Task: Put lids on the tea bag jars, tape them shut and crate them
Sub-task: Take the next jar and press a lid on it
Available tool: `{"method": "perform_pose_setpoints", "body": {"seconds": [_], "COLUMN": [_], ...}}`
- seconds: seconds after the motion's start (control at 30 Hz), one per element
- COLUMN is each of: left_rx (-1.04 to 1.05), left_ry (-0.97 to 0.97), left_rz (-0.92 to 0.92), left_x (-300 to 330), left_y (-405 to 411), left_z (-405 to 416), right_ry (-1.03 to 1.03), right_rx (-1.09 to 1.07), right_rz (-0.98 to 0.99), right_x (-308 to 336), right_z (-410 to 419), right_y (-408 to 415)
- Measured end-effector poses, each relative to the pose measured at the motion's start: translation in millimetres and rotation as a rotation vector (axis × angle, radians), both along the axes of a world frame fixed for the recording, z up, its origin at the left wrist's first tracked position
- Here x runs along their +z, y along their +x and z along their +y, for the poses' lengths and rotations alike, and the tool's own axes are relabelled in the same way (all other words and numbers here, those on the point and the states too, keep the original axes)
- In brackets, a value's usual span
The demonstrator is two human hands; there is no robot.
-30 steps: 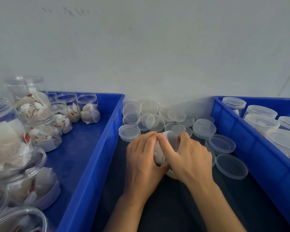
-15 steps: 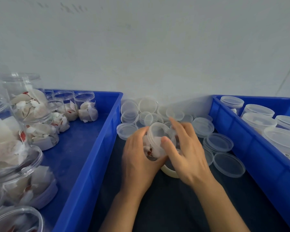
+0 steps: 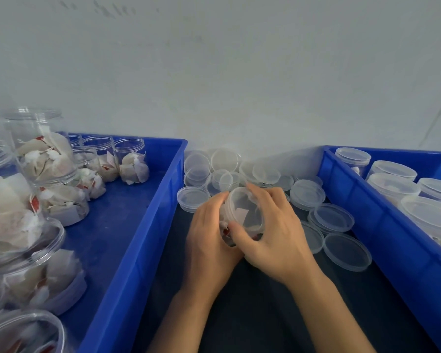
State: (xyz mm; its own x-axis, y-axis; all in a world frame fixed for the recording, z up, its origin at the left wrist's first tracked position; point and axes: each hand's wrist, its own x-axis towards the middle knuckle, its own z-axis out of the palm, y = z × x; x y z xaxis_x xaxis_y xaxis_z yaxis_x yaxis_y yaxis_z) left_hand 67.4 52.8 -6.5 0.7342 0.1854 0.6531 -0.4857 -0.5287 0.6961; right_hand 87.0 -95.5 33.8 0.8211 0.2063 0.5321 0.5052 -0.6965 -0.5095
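I held a jar (image 3: 242,217) of tea bags between both hands, tilted so its lidded top faced me, above the dark table (image 3: 252,314) between the two blue crates. My left hand (image 3: 209,240) curled round the jar's body from the left, fingers wrapped behind it. My right hand (image 3: 273,230) gripped the lid (image 3: 245,210), thumb on its near rim and fingers arched over the far edge. Through the clear lid I could see a white tea bag and a bit of red tag, but any print on it was too blurred to read.

Loose lids (image 3: 323,217) lay heaped on the table beyond my hands and to their right, some overlapping. The left crate (image 3: 138,238) held open jars (image 3: 130,161) stuffed with white tea bags with red tags, no lids on them. The right crate (image 3: 367,225) held lidded jars (image 3: 392,187) standing close together. None of the jars or crates showed a label or brand that I could make out.
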Motion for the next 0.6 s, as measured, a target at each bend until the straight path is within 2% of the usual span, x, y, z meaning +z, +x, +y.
{"method": "perform_pose_setpoints", "body": {"seconds": [0.17, 0.37, 0.6], "left_rx": [-0.022, 0.018, 0.081], "left_ry": [0.054, 0.058, 0.090], "left_rz": [-0.013, -0.042, 0.006], "left_x": [-2, -5, 1], "left_y": [-1, -3, -4], "left_z": [1, -3, -10], "right_ry": [-0.044, -0.209, -0.164], "right_rx": [-0.077, -0.236, -0.337], "right_rz": [0.058, -0.084, -0.106], "right_x": [5, 7, 2], "right_z": [-5, 0, 9], "right_y": [1, 0, 0]}}
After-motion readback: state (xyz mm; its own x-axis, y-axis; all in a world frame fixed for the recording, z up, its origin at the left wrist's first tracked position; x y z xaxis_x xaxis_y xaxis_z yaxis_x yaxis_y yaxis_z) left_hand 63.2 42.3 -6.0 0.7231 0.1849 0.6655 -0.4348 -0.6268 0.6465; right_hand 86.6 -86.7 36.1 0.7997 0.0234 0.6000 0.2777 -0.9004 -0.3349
